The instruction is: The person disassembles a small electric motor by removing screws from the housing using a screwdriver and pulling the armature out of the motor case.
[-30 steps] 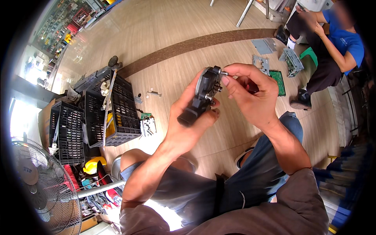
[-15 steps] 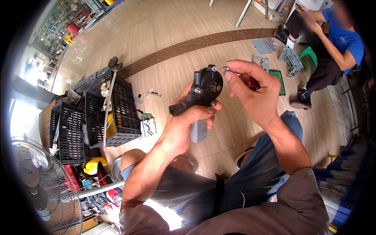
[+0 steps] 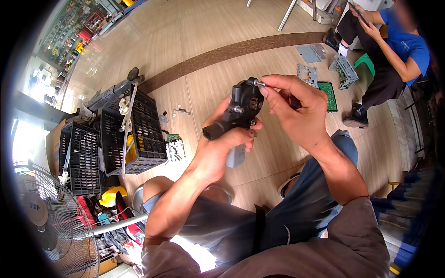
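My left hand [image 3: 217, 149] is wrapped round a black round housing [image 3: 242, 107] with a short square-ended spout and a grey block-like lower part [image 3: 236, 157]. It looks like a small pump or motor, held tilted in front of my knees. Metal screws stand in lugs around its rim. Between the thumb and forefinger of my right hand [image 3: 306, 111] is a small metal screw [image 3: 261, 84], its end at the upper lug of the housing. The other fingers of that hand curl in; whether they hold anything, I cannot tell.
Black plastic crates [image 3: 139, 134] stand on the left, beside a wire-caged fan [image 3: 41, 217]. Loose metal parts [image 3: 182, 110] lie on the tiled floor. Right of my hand are a green circuit board [image 3: 328, 95] and a metal chassis [image 3: 344, 72]. A seated person [image 3: 405, 55] holds a phone.
My right hand has moved slightly left, bringing the screw from just beside the housing to its upper lug. The housing has turned a little in my left hand. The seated person's hands have lifted slightly.
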Action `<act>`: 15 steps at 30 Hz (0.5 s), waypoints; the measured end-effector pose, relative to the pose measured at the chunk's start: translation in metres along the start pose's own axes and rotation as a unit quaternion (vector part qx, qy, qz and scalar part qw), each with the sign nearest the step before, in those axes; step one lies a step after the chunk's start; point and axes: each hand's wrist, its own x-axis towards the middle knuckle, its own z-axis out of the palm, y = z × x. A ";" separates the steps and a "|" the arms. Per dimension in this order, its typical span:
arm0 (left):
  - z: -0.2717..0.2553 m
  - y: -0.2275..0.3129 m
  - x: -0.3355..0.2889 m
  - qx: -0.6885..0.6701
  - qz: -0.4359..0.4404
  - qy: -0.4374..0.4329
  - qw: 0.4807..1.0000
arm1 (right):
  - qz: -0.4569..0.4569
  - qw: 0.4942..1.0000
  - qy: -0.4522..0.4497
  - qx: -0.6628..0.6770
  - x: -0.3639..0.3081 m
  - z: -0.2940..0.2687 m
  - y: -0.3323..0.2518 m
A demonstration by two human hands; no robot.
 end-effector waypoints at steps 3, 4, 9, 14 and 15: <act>-0.001 -0.002 0.001 0.021 0.005 -0.001 1.000 | -0.017 1.000 0.006 0.000 0.001 0.000 -0.001; -0.001 -0.001 0.000 0.021 0.005 -0.001 1.000 | -0.021 1.000 0.004 -0.006 0.001 0.000 -0.002; -0.002 -0.004 -0.001 0.050 0.014 0.005 0.999 | -0.049 0.998 0.000 -0.037 0.001 -0.002 -0.003; 0.000 -0.003 -0.003 0.074 0.015 0.011 0.997 | -0.054 0.998 0.001 -0.036 0.001 -0.001 -0.005; 0.001 -0.002 -0.003 0.073 0.019 0.013 0.997 | -0.054 0.998 0.001 -0.036 0.000 -0.001 -0.004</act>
